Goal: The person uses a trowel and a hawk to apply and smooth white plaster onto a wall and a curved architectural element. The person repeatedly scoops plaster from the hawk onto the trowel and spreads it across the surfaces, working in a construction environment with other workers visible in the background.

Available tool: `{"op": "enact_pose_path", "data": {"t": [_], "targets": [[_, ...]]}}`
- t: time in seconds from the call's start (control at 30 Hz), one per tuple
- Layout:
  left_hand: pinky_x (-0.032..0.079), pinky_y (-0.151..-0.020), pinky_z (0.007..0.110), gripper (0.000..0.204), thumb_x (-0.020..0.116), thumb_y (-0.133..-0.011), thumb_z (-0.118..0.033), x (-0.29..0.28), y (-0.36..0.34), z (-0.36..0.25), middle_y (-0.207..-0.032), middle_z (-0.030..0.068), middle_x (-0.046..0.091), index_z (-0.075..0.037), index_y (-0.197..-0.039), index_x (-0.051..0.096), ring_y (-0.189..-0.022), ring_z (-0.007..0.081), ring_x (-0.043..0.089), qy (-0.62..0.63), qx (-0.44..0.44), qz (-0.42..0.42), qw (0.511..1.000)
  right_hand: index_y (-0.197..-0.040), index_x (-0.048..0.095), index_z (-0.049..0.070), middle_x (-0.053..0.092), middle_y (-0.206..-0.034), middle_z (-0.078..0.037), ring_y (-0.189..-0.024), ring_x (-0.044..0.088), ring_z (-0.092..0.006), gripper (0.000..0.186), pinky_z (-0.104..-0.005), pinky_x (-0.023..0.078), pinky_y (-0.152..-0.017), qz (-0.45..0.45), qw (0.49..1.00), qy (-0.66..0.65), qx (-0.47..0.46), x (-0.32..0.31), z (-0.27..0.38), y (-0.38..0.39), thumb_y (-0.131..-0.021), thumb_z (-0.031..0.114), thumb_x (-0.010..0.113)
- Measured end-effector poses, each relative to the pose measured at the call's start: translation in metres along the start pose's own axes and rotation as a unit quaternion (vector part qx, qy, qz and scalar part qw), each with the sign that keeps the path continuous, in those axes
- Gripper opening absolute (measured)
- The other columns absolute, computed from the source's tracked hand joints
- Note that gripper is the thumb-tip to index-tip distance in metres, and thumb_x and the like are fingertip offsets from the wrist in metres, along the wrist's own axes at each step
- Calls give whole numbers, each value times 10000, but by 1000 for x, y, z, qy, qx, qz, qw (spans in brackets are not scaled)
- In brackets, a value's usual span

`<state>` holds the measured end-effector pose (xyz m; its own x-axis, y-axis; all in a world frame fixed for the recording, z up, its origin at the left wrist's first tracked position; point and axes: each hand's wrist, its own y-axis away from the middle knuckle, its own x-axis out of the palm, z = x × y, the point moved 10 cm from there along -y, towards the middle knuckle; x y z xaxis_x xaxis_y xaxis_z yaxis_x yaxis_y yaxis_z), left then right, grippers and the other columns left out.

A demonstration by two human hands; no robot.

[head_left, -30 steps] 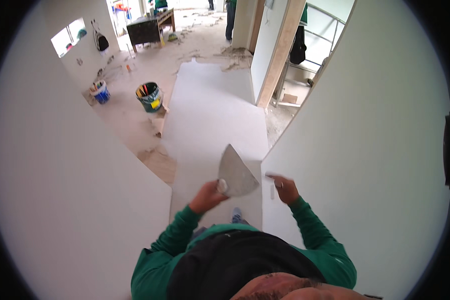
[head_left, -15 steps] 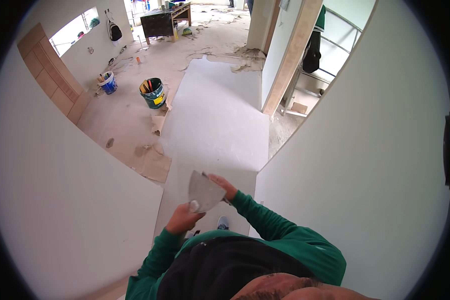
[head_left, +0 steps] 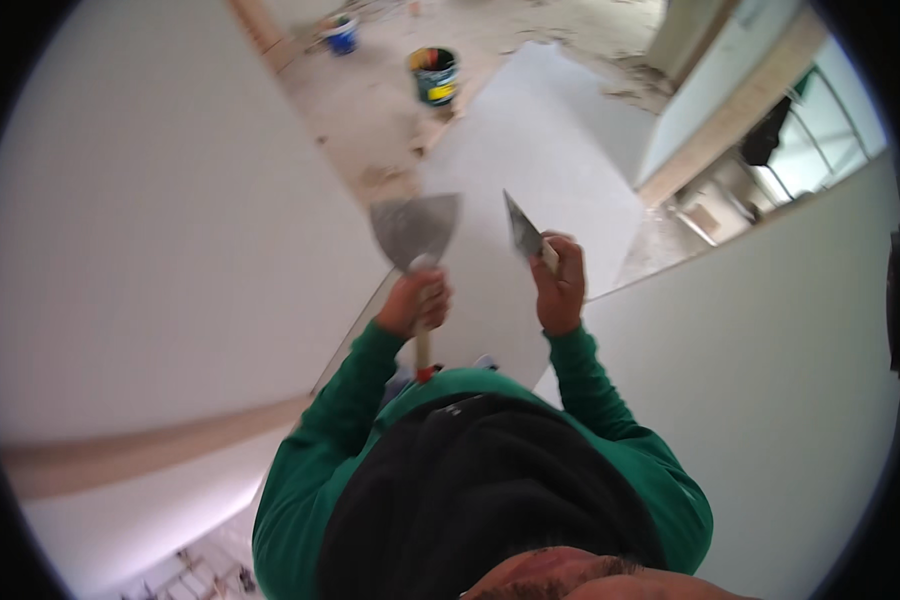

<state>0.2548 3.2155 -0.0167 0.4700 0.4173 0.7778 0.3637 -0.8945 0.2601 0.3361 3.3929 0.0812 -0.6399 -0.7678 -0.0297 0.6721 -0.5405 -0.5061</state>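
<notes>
My left hand (head_left: 413,303) is wrapped round the light handle of a wide putty knife (head_left: 416,226). Its broad grey blade points away from me, and the red-tipped end of the handle sticks out below my fist. In my right hand (head_left: 562,287) is a second putty knife (head_left: 522,229), turned nearly edge-on so its blade looks narrow and pointed. My fingers close on its pale handle, partly hiding it. Both blades are held up above the white floor sheet (head_left: 540,130), apart from each other.
Smooth white panels stand close by, one on the left (head_left: 170,230) and one on the right (head_left: 750,330). Farther off are a dark green bucket (head_left: 438,88) with tools in it and a blue-and-white bucket (head_left: 341,38). A wooden-edged doorway (head_left: 720,110) is at the far right.
My hands have moved apart, and the two blades, close together before, are now separated. The wide blade has swung to point straight away from me. The view has tilted and shifted.
</notes>
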Motion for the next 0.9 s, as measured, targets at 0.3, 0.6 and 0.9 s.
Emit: {"op": "enact_pose_path", "data": {"t": [0.3,0.6,0.9], "targets": [[417,-658,304,161,526,-938,-196,22,13,-20,-874,44,493,-131,-1081,489,-763,146,492,109,73,135,982,-1264,624,169,586,-1189,-62,-1077,560,-251,611,-397,403,-953,74,948,256,-174,119,116,-4,-667,41,642],[354,-426,246,170,586,-885,-135,27,36,-35,-595,-2,470,-112,-770,463,-471,98,436,-153,56,15,987,-1239,596,64,621,-1053,-117,-944,575,-281,348,-361,453,-837,28,989,137,-46,70,44,-28,-898,73,529],[511,-653,492,286,751,-707,-216,28,80,-119,-754,219,651,-15,-853,610,-749,420,630,-773,204,-213,562,-1123,703,164,683,-1101,-32,-976,638,-235,404,-360,492,-868,335,860,299,-241,34,160,-1,-764,-17,670]]}}
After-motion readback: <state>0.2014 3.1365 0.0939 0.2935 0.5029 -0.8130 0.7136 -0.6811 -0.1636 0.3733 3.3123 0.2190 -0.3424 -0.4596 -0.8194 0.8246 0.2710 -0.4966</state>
